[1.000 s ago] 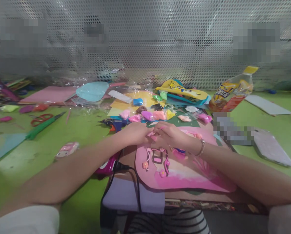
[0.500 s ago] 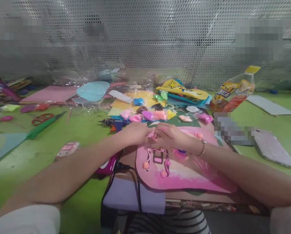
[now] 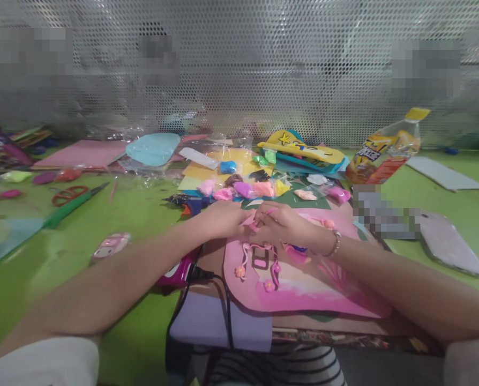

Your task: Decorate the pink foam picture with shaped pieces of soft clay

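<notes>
A pink, rounded flat board (image 3: 320,300) lies before me, decorated with small clay flowers (image 3: 269,285), wavy clay strands (image 3: 277,262) and a dark-outlined rectangle (image 3: 260,258). Over its upper left part my two hands meet. My left hand (image 3: 229,219) comes in from the left, its fingers bent toward the right one. My right hand (image 3: 282,222), with a bracelet (image 3: 336,242) on the wrist, has its fingers curled and close together. Bits of pink show around the fingertips; whether this is clay or the board's edge I cannot tell.
Bagged clay lumps (image 3: 243,190) lie behind the hands, near a blue glue gun (image 3: 193,205). Scissors (image 3: 68,196) and a green-handled cutter (image 3: 74,206) are at left. A bottle (image 3: 384,147) leans at right, near a phone (image 3: 450,244). A black cable (image 3: 228,316) crosses the front.
Almost nothing differs. Both hands stay together over the board, with only a very slight shift of the fingers.
</notes>
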### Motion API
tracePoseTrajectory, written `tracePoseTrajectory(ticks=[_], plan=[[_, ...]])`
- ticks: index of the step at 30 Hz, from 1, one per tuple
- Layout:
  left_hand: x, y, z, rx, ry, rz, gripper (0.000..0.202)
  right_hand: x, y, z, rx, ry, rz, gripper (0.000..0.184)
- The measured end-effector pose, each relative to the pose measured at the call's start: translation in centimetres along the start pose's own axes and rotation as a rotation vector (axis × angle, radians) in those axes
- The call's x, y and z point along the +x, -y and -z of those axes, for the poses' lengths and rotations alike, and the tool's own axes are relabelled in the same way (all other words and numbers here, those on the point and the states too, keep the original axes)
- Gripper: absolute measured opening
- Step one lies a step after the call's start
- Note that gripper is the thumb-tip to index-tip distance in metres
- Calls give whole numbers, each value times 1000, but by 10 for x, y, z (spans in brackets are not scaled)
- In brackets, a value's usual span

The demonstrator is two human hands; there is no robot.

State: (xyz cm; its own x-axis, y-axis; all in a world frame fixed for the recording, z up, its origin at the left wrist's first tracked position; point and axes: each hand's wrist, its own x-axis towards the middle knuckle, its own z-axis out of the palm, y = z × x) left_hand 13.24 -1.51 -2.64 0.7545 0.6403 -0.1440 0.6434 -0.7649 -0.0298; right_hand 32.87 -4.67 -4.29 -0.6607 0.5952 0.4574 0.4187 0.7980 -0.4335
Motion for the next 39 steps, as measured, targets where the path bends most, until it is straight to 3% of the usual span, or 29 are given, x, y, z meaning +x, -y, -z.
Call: tracePoseTrajectory(ticks=[4,18,28,39], plan=[[0,0,-1,20,-24,-11,42,1,5,2,-7,62,97,25],[0,-3,1,-20,-40,0,32,2,10,1,-84,93,177,23],[1,0,-2,8,-47,-12,36,2,6,-3,-111,18,77,27],[0,-3,2,4,-23,3,36,1,11,1,-88,50,58,27]])
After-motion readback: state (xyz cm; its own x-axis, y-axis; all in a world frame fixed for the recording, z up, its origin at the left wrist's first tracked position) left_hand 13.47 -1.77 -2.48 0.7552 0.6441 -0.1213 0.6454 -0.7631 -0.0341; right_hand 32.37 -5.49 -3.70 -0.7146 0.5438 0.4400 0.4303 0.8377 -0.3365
